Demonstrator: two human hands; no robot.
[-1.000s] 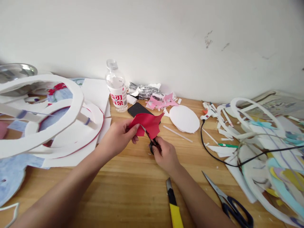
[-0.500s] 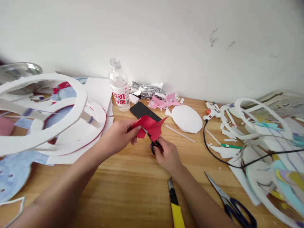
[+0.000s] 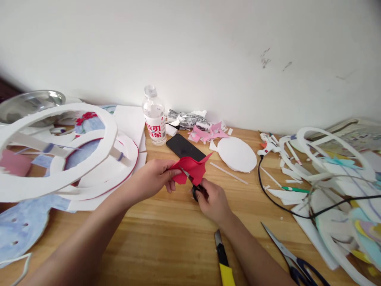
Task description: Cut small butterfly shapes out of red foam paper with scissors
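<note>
A piece of red paper [image 3: 195,169] is pinched between the thumb and fingers of my left hand [image 3: 160,174]. My right hand [image 3: 214,198] grips a small pair of black-handled scissors [image 3: 195,192], fingers closed round the handles. The scissor blades lie against the red paper, pointing up and left toward my left thumb. Behind the paper a black phone [image 3: 185,147] lies flat on the table. Below my right wrist is a yellow-and-black utility knife [image 3: 223,260], and larger scissors [image 3: 287,252] with dark blue handles rest to the right.
A clear plastic bottle [image 3: 154,115] stands near the wall beside pink paper scraps [image 3: 206,132]. A white disc [image 3: 237,154] lies right of the phone. White foam rings [image 3: 102,167] crowd the left. On the right are a glue gun [image 3: 268,146], its black cable [image 3: 285,208] and foam cut-outs.
The view has shifted, so everything sits slightly lower and mostly further right. Both hands keep hold of the red paper and small scissors, with the blades still at the paper.
</note>
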